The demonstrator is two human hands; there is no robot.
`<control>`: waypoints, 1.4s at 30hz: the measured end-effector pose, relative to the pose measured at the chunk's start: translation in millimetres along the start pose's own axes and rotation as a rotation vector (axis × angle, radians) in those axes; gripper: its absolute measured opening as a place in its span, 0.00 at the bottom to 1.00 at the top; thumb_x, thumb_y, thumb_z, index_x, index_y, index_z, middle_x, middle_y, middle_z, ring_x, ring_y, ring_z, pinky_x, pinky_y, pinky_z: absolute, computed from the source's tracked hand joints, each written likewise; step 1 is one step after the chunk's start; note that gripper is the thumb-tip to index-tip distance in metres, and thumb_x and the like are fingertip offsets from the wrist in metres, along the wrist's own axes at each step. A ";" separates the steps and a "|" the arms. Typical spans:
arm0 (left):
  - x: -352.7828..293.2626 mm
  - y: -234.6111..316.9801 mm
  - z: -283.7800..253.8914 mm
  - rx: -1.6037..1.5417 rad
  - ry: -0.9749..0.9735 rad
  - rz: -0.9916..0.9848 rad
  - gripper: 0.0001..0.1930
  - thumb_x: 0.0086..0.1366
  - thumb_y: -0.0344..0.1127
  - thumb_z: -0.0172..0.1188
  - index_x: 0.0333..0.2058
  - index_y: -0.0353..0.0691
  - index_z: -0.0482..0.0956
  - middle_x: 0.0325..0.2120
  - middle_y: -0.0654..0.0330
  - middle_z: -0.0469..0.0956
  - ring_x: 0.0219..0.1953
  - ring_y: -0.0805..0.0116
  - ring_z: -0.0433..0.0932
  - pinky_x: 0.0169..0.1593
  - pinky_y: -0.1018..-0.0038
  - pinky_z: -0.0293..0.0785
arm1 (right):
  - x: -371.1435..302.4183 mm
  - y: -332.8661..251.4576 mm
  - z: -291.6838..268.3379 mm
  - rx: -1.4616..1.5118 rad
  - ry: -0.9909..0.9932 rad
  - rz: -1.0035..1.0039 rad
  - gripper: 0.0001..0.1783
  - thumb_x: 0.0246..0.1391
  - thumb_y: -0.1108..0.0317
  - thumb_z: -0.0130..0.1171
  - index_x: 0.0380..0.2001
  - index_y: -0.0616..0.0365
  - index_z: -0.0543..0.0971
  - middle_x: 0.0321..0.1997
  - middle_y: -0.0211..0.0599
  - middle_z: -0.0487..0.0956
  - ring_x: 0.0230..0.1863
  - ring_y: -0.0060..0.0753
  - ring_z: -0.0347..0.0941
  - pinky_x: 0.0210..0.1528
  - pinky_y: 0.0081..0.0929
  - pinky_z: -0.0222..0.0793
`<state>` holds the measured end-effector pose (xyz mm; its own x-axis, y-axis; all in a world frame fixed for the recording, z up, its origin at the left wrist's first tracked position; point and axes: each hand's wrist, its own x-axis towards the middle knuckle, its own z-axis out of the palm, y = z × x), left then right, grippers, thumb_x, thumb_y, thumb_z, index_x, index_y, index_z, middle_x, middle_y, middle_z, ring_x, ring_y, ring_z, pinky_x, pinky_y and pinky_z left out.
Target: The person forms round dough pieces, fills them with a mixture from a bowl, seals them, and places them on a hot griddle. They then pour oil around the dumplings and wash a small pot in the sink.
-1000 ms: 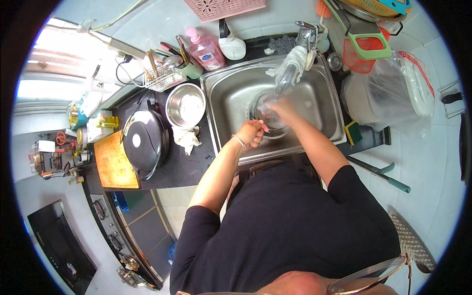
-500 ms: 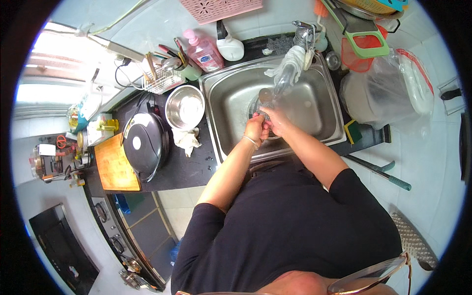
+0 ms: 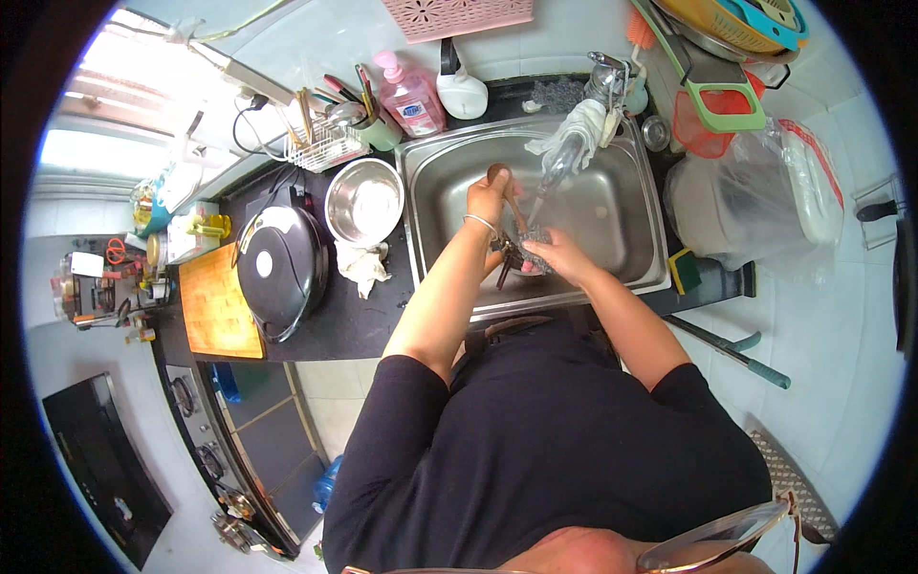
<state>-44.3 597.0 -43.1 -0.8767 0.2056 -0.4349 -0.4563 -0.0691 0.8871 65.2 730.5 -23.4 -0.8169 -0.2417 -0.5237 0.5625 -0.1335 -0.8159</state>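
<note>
Over the sink [image 3: 445, 253], my left hand [image 3: 486, 203] is closed round a brown spoon [image 3: 498, 173], its rounded end pointing up toward the back. The spoon's brown stem slants down toward my right hand [image 3: 562, 256], which is closed on a grey mesh scrubber [image 3: 537, 237] pressed near the stem. Thin dark handles [image 3: 508, 263] show below and between the hands; what they belong to is hidden. A stream of water falls from the faucet [image 3: 609, 77], whose spout is wrapped in a white cloth [image 3: 579, 129], close behind the scrubber.
Left of the sink stand a steel bowl [image 3: 364, 203], a crumpled white rag [image 3: 362, 267], a black round electric cooker [image 3: 279, 268] and a cutting board [image 3: 218, 301]. Behind is a pink soap bottle [image 3: 411, 100]. A yellow-green sponge [image 3: 685, 271] lies at the right rim.
My hands have moved apart. The left went up and back with the brown spoon, while the right came lower and nearer me with the scrubber. The view has shifted slightly.
</note>
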 end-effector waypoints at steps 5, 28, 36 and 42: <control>-20.0 -48.4 23.6 -0.084 -0.128 -0.152 0.14 0.66 0.41 0.44 0.28 0.38 0.72 0.24 0.55 0.77 0.25 0.65 0.75 0.31 0.70 0.72 | 8.9 6.8 5.9 0.145 0.139 -0.111 0.08 0.55 0.67 0.53 0.33 0.61 0.73 0.23 0.32 0.74 0.20 0.22 0.71 0.19 0.19 0.66; -140.2 -52.5 -131.2 1.260 0.377 0.496 0.18 0.52 0.35 0.60 0.43 0.39 0.73 0.38 0.51 0.72 0.44 0.52 0.69 0.48 0.63 0.66 | 86.6 122.7 -78.2 -0.695 0.563 -0.144 0.29 0.40 0.56 0.62 0.39 0.69 0.71 0.35 0.51 0.75 0.38 0.50 0.72 0.43 0.37 0.66; -32.7 -99.2 -74.2 0.922 -0.464 -0.548 0.21 0.51 0.40 0.65 0.39 0.30 0.71 0.26 0.51 0.76 0.26 0.62 0.77 0.34 0.69 0.75 | 132.7 126.0 -63.2 -1.313 -0.025 0.081 0.17 0.46 0.61 0.57 0.42 0.48 0.77 0.54 0.45 0.65 0.55 0.50 0.62 0.52 0.41 0.63; -5.1 -135.0 -67.8 -0.063 -0.434 -1.070 0.08 0.56 0.31 0.59 0.26 0.38 0.68 0.13 0.63 0.69 0.14 0.73 0.69 0.16 0.78 0.68 | 151.1 143.4 -68.6 -1.192 0.253 0.120 0.14 0.49 0.66 0.49 0.37 0.59 0.78 0.43 0.51 0.73 0.42 0.50 0.72 0.45 0.39 0.69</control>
<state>11.4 539.1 -171.1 0.0833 0.5057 -0.8587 -0.9515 0.2965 0.0823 13.7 740.7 -236.4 -0.8444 0.0190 -0.5354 0.2756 0.8724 -0.4036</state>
